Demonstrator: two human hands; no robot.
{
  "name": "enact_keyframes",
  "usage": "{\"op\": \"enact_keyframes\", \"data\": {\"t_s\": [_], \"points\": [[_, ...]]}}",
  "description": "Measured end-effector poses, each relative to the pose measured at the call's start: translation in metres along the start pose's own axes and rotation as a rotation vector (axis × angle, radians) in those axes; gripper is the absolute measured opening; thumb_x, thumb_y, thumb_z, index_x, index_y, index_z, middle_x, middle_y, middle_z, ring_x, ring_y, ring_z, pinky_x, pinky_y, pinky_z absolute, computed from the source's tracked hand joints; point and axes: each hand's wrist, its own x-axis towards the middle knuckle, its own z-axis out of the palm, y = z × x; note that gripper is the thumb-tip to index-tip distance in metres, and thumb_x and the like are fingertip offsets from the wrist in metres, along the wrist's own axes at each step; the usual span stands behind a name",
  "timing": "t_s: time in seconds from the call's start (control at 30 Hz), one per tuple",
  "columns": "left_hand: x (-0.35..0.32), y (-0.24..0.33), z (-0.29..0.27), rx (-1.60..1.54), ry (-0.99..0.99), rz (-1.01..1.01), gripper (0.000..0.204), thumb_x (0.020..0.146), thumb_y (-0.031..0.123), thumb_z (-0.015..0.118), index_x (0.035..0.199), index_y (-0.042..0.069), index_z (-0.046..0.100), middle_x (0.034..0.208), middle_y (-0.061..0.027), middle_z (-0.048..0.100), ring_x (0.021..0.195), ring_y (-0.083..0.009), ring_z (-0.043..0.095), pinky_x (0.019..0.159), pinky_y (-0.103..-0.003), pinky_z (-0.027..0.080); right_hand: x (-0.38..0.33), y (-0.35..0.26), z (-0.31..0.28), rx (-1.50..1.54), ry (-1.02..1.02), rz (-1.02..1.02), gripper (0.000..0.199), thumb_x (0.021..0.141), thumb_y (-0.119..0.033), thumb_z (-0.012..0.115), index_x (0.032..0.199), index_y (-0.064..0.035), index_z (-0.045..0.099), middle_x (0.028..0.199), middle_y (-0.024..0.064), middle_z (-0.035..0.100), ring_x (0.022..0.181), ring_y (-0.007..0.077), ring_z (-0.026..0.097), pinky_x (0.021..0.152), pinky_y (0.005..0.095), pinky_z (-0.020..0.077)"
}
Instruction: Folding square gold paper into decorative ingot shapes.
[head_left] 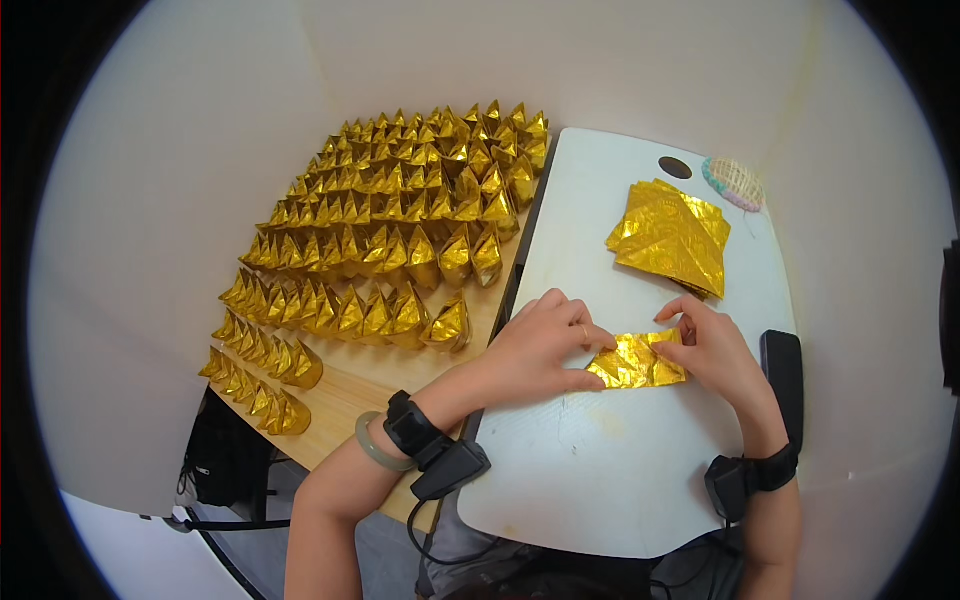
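Note:
A folded strip of gold foil paper (pixel 637 364) lies crosswise on the white table, its surface creased and shiny. My left hand (pixel 540 347) holds its left end, fingertips on the upper corner and thumb at the lower one. At the right end, my right hand (pixel 718 350) grips the strip, the thumb resting on the foil and the index finger bent above its top edge. Farther back lies a loose stack of gold foil sheets (pixel 672 238), fanned unevenly.
Many folded gold foil ingots (pixel 380 245) stand in nested rows on a wooden table (pixel 365 375) at the left. A woven oval pad (pixel 735 183) sits at the white table's (pixel 570 460) far right corner, beside a dark oval spot. A black oblong object (pixel 783 385) is along the right edge.

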Motion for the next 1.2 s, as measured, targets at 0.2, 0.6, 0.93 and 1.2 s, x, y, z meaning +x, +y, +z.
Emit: {"op": "enact_keyframes", "data": {"t_s": [0.2, 0.6, 0.93, 1.2], "points": [[0.001, 0.012, 0.003, 0.211, 0.084, 0.079, 0.046, 0.075, 0.036, 0.076, 0.111, 0.010, 0.062, 0.096, -0.0065, 0.053, 0.097, -0.0252, 0.046, 0.086, -0.035, 0.039, 0.001, 0.002, 0.001, -0.001, 0.006, -0.021, 0.027, 0.079, -0.014, 0.071, 0.101, -0.0047, 0.059, 0.064, 0.0068, 0.057, 0.060, 0.0175, 0.056, 0.055, 0.0320, 0.0428], [0.002, 0.006, 0.007, 0.113, 0.051, 0.156, 0.030, 0.076, 0.029, 0.076, 0.096, 0.011, 0.063, 0.095, -0.0050, 0.054, 0.098, -0.0253, 0.047, 0.085, -0.036, 0.041, -0.001, 0.007, -0.035, 0.252, -0.280, 0.133, 0.022, 0.085, -0.005, 0.056, 0.107, -0.0031, 0.059, 0.069, 0.0036, 0.063, 0.066, 0.0092, 0.062, 0.062, 0.0239, 0.0486], [0.001, 0.002, -0.002, -0.035, 0.021, 0.151, 0.026, 0.074, 0.017, 0.076, 0.098, 0.011, 0.066, 0.107, -0.0026, 0.055, 0.108, -0.0256, 0.045, 0.095, -0.037, 0.038, 0.002, 0.030, -0.043, 0.243, -0.437, -0.179, 0.024, 0.078, 0.006, 0.060, 0.101, -0.0004, 0.065, 0.082, 0.0021, 0.063, 0.077, 0.0089, 0.058, 0.072, 0.0228, 0.0486], [0.000, 0.002, -0.003, -0.037, 0.019, 0.193, 0.036, 0.071, 0.016, 0.078, 0.106, 0.013, 0.070, 0.118, -0.0031, 0.055, 0.113, -0.0267, 0.043, 0.101, -0.038, 0.036, 0.001, 0.022, -0.036, 0.061, -0.213, -0.361, 0.017, 0.072, 0.000, 0.074, 0.088, -0.0042, 0.069, 0.083, 0.0014, 0.058, 0.084, 0.0144, 0.056, 0.080, 0.0260, 0.0461]]}}
